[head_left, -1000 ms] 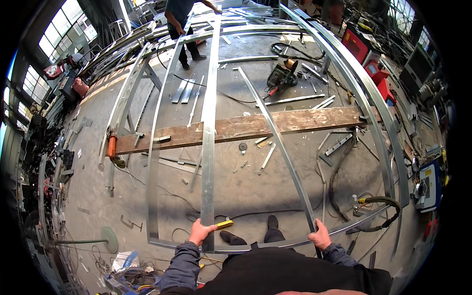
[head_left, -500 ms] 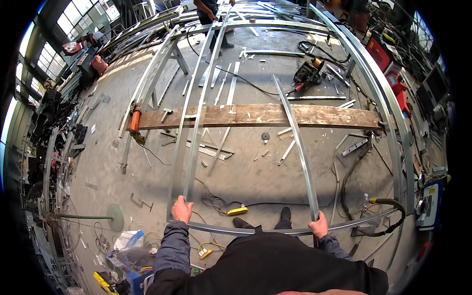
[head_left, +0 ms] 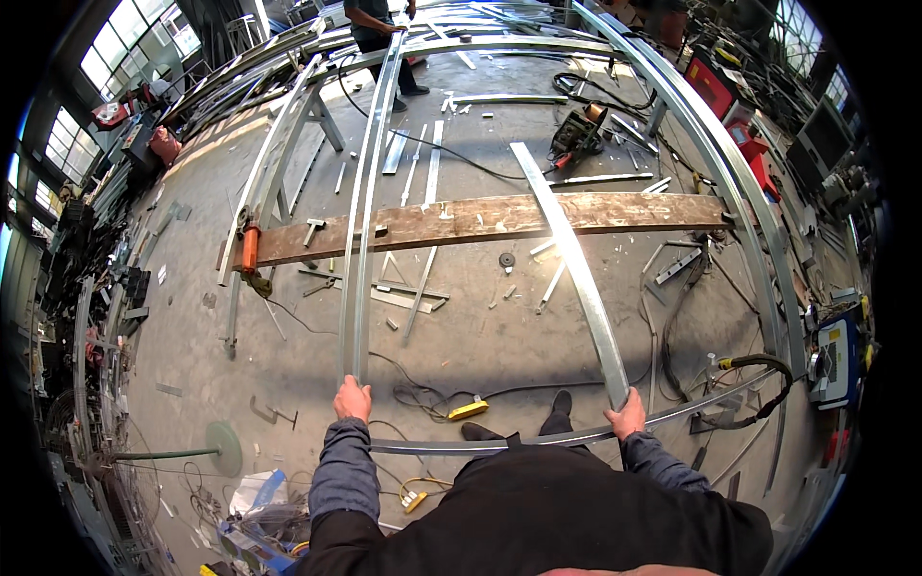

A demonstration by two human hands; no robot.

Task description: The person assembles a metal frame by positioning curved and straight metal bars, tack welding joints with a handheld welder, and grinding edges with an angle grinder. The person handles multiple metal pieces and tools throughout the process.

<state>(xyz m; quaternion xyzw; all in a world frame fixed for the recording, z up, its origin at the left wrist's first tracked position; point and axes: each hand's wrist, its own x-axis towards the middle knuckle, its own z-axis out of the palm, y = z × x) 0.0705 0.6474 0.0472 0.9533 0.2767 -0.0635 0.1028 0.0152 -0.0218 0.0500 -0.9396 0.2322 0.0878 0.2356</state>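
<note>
My left hand [head_left: 352, 398] is closed round the near end of long silvery metal bars [head_left: 359, 240], which run close side by side away from me. Their far end is at the hands of another person [head_left: 375, 38]. My right hand [head_left: 627, 416] grips the near end of a shorter flat-faced metal bar [head_left: 579, 259], which slants away to the left above a brown wooden plank [head_left: 461, 221]. Just in front of my body, a metal rail [head_left: 538, 440] crosses from side to side beneath both hands.
Long metal rails [head_left: 735, 154] border the right side, and a metal trestle [head_left: 288, 144] stands left. An orange-handled power tool [head_left: 251, 250] rests at the plank's left end. Cables, offcuts and a yellow socket block [head_left: 468, 410] litter the floor. A welding machine [head_left: 579, 134] stands beyond.
The long bars in my left hand have come closer together and swung toward upright in view. The shorter bar in my right hand has turned, showing its broad bright face.
</note>
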